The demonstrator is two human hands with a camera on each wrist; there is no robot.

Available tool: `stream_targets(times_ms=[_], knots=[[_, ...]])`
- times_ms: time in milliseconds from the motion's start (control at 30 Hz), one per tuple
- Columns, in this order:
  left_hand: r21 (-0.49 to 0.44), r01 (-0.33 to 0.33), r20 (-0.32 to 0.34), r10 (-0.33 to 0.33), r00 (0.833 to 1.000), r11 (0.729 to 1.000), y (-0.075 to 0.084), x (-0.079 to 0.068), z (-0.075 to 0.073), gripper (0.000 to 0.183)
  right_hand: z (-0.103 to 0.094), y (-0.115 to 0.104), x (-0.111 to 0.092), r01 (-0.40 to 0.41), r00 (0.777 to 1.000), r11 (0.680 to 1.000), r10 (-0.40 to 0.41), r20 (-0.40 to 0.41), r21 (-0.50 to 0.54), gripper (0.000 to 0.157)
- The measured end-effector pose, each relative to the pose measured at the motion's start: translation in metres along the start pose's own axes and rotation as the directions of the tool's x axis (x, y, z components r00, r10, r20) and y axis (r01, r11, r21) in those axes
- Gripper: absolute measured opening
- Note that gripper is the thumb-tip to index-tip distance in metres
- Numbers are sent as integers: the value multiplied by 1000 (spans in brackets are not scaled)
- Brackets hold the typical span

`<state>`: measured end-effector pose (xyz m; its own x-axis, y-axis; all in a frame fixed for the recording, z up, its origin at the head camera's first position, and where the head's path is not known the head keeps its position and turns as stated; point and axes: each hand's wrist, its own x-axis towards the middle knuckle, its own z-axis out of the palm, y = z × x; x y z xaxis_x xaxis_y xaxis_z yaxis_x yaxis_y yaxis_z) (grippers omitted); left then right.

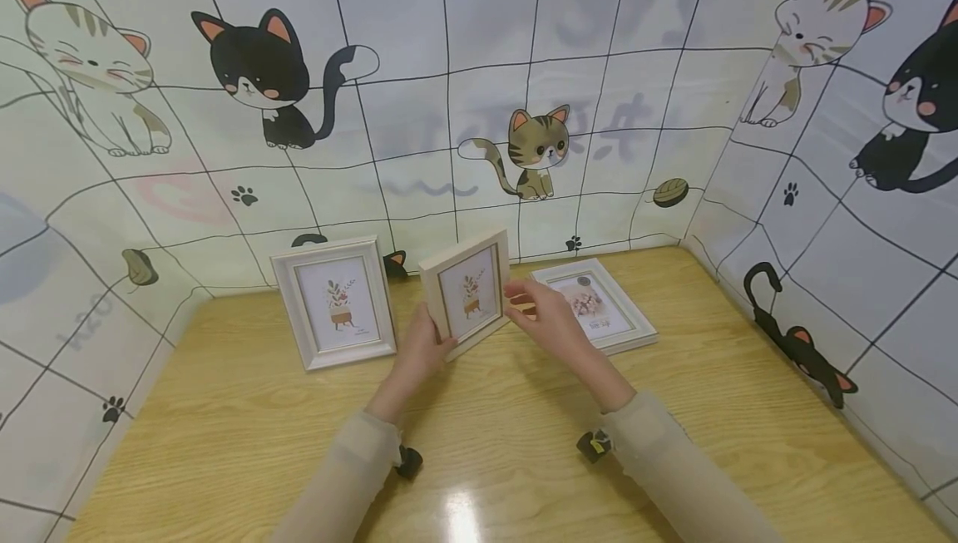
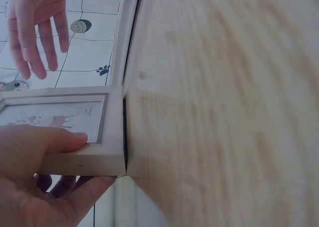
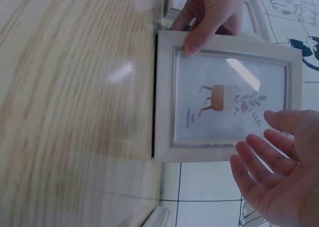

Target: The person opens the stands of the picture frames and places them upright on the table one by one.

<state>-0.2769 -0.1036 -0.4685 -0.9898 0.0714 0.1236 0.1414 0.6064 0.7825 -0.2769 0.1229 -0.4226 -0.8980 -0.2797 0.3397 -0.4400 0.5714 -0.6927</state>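
Note:
A cream picture frame (image 1: 473, 281) with a potted-plant print stands upright, turned at an angle, in the middle of the table. My left hand (image 1: 422, 339) grips its lower left side. In the left wrist view the thumb (image 2: 65, 139) lies over the front of the border and the fingers go behind. The frame's bottom edge is right at the tabletop. My right hand (image 1: 550, 318) is by the frame's right edge, fingers loosely spread. The right wrist view shows that right hand (image 3: 279, 172) palm up, holding nothing, overlapping the print's corner.
To the left, a similar white picture frame (image 1: 303, 310) leans upright. Another frame (image 1: 624, 318) with a pink flower print lies flat at the right, behind my right hand. A cat-patterned cloth (image 1: 419, 111) hangs round the back and sides of the wooden table (image 1: 247, 443).

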Motion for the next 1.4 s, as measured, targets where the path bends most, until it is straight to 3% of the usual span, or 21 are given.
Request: stream_targets(times_ms=[300,700,967,1200,1400], knots=[[79,11,-9,-11,1000,997,1,-4,6,53,8,-22,0,73,997,997,-74,9,15,38],[60,-28,-43,31,999,998,7,-4,15,52,25,-41,6,172,985,983,-171,-20,69,37],[107,-42,-47,48,998,993,11,-5,19,49,33,-49,7,135,990,987,-131,-46,89,36],[178,-15,-60,26,998,984,13,-7,20,48,41,-52,8,101,992,993,-95,-83,59,36],[294,14,-52,1,999,956,18,-11,19,50,45,-54,7,60,990,998,-58,-127,18,34]])
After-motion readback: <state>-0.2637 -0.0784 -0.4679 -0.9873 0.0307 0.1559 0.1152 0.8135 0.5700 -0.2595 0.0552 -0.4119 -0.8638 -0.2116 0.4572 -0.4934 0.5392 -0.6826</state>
